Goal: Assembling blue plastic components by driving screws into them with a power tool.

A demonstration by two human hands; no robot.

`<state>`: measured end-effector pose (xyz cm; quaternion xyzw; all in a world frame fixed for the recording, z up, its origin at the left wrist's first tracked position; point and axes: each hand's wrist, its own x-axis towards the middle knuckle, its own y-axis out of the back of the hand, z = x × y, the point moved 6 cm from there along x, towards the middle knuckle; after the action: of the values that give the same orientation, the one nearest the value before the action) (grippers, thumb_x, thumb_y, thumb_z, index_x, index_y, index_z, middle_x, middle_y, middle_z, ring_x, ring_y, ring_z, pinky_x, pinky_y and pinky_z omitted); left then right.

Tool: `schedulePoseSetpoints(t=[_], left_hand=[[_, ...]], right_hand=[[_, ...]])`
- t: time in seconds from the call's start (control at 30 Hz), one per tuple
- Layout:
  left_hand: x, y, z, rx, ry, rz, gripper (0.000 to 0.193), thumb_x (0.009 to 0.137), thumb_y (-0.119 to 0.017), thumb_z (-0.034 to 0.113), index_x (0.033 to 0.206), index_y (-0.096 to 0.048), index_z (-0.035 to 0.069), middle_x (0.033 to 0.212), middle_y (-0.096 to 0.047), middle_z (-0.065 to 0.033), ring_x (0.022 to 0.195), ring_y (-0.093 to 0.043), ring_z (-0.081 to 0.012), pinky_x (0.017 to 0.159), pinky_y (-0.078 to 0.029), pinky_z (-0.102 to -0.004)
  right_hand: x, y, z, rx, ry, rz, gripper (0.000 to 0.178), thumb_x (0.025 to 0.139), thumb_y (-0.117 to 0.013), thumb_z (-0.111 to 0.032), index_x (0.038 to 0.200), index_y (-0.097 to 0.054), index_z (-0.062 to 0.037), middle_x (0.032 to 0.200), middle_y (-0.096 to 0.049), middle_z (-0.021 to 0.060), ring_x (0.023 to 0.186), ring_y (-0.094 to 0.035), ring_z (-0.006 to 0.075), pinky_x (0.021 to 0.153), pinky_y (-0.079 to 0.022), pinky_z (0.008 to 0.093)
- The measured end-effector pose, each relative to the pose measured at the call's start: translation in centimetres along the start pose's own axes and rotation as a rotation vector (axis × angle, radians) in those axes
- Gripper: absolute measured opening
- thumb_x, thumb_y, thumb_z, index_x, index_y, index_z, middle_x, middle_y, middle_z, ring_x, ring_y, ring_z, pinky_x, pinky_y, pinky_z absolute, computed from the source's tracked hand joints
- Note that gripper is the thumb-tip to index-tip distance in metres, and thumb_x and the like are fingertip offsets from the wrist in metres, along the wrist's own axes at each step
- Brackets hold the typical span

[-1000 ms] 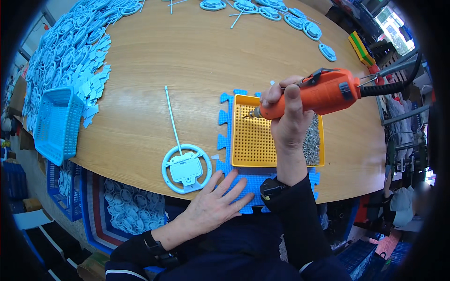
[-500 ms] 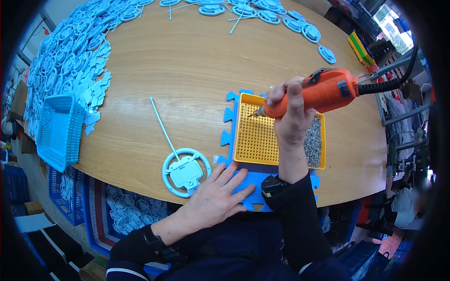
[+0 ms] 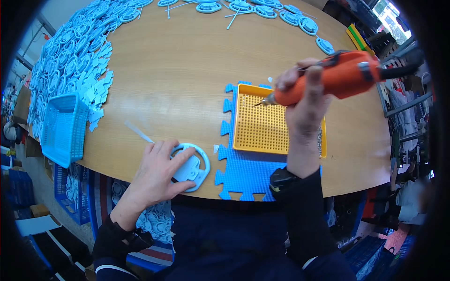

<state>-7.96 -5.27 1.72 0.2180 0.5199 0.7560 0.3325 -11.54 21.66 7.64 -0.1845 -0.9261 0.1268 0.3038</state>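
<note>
My left hand (image 3: 161,173) is closed over a light-blue plastic wheel-shaped part (image 3: 205,161) at the table's near edge, thumb and fingers around its central housing. The part's thin rod, blurred, sticks out past my fingers toward the far left. In my right hand (image 3: 307,103) is an orange electric screwdriver (image 3: 347,77), tip pointing left and its cable running off right. Its bit hangs over a yellow tray (image 3: 258,140) with a perforated plate. My right wrist covers much of the small metal screws (image 3: 322,136) at the tray's right end.
Beneath the tray lies a blue foam mat (image 3: 248,178). A light-blue basket (image 3: 63,131) stands at the left, beside piled wheel-shaped parts (image 3: 65,61) and flat pale-blue pieces (image 3: 98,91). More parts (image 3: 265,11) line the far edge. Crates (image 3: 70,192) of parts sit below the table.
My left hand has moved left from the mat's edge onto the wheel-shaped part and grasped it; its rod has shifted. The screwdriver has moved slightly right with my right hand.
</note>
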Motion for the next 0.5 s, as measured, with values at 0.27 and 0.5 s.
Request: schedulePoseSetpoints(t=[0.27, 0.5], left_hand=[[1.4, -3.6, 5.7, -0.173, 0.046, 0.355, 0.055, 0.065, -0.078, 0.034, 0.109, -0.059, 0.007, 0.114, -0.050, -0.0173, 0.101, -0.049, -0.0337, 0.083, -0.039, -0.0425], [1.7, -4.4, 6.6, -0.136, 0.093, 0.458, 0.054, 0.064, -0.079, 0.033, 0.104, -0.059, 0.003, 0.115, -0.049, -0.0188, 0.099, -0.049, -0.0347, 0.080, -0.041, -0.0441]], right_hand=[[-5.2, -2.9, -6.1, 0.104, -0.076, -0.198, 0.059, 0.084, -0.054, -0.065, 0.101, -0.053, -0.0083, 0.068, -0.051, 0.0000, 0.055, -0.051, 0.0117, 0.055, -0.044, 0.0266], [-10.0, -4.1, -5.1, -0.041, -0.195, -0.241, 0.059, 0.082, -0.057, -0.065, 0.096, -0.045, -0.0083, 0.066, -0.049, 0.0005, 0.055, -0.050, 0.0123, 0.050, -0.043, 0.0270]])
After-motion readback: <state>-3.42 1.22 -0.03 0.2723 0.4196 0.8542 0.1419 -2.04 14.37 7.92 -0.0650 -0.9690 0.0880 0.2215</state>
